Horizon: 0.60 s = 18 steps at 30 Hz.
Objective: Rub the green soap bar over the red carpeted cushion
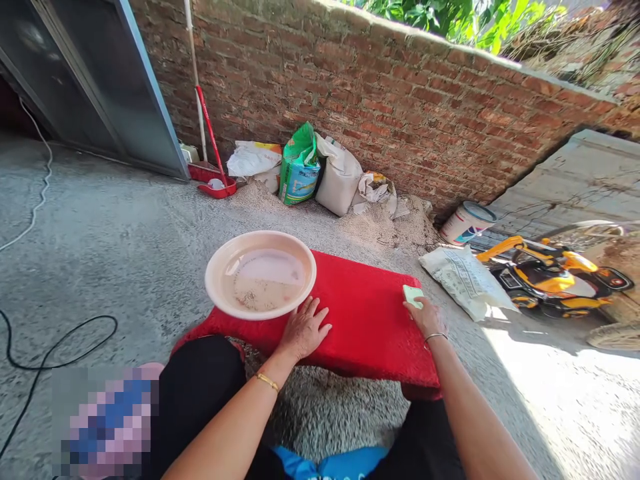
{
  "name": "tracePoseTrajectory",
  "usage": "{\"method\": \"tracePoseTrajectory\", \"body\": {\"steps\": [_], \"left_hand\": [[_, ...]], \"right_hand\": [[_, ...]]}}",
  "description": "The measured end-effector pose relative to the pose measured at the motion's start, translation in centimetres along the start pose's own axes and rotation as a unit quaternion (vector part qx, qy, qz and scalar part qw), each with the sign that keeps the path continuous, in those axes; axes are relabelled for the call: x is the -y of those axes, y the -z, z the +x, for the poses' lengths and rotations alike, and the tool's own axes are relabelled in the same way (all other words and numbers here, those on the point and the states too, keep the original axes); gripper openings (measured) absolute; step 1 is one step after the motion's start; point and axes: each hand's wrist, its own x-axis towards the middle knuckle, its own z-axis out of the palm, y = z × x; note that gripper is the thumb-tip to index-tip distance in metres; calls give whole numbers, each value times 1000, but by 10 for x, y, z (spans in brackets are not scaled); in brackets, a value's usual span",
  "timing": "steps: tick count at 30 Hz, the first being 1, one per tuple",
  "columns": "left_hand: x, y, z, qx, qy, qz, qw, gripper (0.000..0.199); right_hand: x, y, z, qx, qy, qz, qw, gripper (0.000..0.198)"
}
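A low red table [365, 313] stands between my knees. My left hand [306, 328] lies flat on its top with fingers spread, close to the rim of a pale pink basin [215, 267]. Water fills part of the basin, and dark bits show on its bottom. At the table's right end, my right hand [429, 316] is closed on a light green sponge [412, 295], which rests on the red surface near the edge. Part of the sponge is hidden by my fingers.
Along the brick wall [400, 113] sit a green bag [300, 167], a white sack [339, 177] and a red dustpan [220, 189]. To the right are a bucket [467, 223], a flat sack [467, 280] and a yellow toy digger [560, 273]. A black cable [65, 357] lies at left.
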Motion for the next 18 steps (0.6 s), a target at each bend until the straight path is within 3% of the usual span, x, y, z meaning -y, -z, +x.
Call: {"method": "tracePoseTrajectory", "body": {"steps": [2,7,10,13,18], "left_hand": [[0,0,0,1,-3,5,1000,37],[3,1,1,11,-16,32,999,39],[4,1,2,14,-21,39,999,39],[3,1,3,13,-20,37,999,38],[2,0,3,5,-20,36,999,37]], "right_hand": [[33,-5,-19,28,30,27,999,58],[127,-22,-73,53,194,41,979,49],[146,-26,-84,48,254,17,966,47],[118,-22,-72,53,217,-5,975,47],[17,-8,-39,48,49,2,998,52]]}}
